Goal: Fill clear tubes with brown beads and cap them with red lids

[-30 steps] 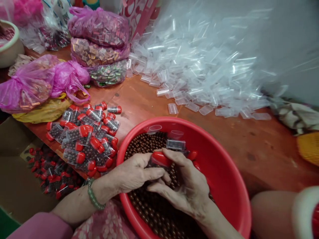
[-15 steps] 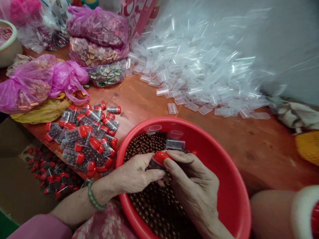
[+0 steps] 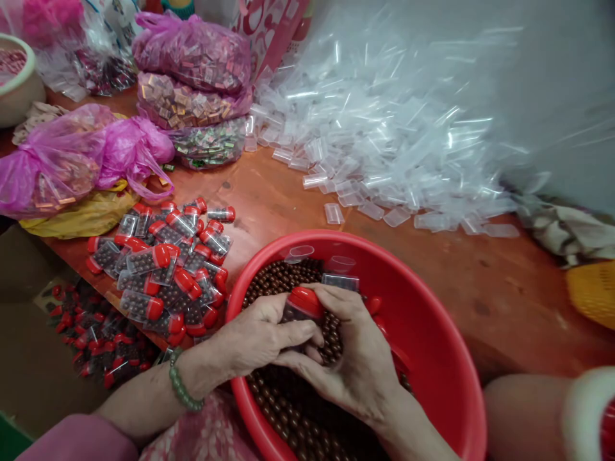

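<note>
A small clear container with a red cap (image 3: 305,302) and dark beads inside is held over a red basin (image 3: 432,320). My left hand (image 3: 269,333), with a green bead bracelet at the wrist, wraps its fingers round the container's body. My right hand (image 3: 353,349) touches the cap with its fingertips, while its thumb reaches below the container near my left fingers. Brown round beads (image 3: 288,397) fill the basin's left part. Another clear container (image 3: 340,282) lies at the basin's far side, and red caps (image 3: 375,305) are partly visible behind my right hand.
Filled red-capped containers (image 3: 168,269) are piled on the table left of the basin, with more in a box (image 3: 24,307) below. Clear empty cases (image 3: 375,166) are heaped at the back. Pink bags (image 3: 192,57) stand back left; a white-rimmed bowl (image 3: 581,410) is at right.
My right thumb has moved from the cap down to below the container, and my right hand has opened wider. The red cap appears more upright and slightly further left. The view has shifted slightly.
</note>
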Demonstrator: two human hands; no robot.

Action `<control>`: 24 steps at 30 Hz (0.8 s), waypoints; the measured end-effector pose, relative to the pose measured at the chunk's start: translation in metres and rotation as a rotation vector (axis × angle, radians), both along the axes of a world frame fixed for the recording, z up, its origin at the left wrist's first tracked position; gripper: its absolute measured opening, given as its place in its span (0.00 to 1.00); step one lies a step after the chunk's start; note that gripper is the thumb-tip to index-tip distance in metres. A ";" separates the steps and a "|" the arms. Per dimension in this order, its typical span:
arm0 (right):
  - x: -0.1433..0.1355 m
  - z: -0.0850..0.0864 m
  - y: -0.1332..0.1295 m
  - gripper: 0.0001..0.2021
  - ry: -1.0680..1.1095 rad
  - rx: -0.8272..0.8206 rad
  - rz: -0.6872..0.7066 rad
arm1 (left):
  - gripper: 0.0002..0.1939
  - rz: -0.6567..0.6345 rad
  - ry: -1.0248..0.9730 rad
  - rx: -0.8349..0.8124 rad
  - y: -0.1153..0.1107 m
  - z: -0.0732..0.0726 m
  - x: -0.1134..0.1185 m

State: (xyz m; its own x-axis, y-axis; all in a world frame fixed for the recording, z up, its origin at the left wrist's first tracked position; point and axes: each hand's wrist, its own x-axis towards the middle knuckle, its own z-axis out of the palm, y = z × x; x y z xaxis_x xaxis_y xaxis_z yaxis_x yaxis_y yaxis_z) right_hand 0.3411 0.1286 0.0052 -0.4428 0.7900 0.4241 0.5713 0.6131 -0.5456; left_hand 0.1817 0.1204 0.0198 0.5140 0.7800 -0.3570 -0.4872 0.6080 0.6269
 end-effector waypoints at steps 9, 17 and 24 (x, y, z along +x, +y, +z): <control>-0.007 0.019 0.009 0.25 -0.354 0.369 0.073 | 0.21 0.012 -0.092 -0.075 -0.001 -0.007 0.003; -0.004 0.014 0.007 0.28 -0.296 0.430 0.067 | 0.29 -0.046 -0.072 -0.154 0.002 -0.006 0.002; -0.006 0.015 0.003 0.30 -0.441 0.305 0.097 | 0.30 -0.018 0.042 -0.368 0.009 -0.003 0.007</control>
State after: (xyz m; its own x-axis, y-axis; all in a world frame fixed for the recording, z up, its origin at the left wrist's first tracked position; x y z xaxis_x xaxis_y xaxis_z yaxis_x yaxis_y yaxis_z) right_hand 0.3346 0.1311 0.0198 -0.6953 0.6067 0.3853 0.6386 0.7675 -0.0560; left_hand 0.1883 0.1297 0.0166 0.5050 0.5864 -0.6334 -0.4531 0.8047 0.3837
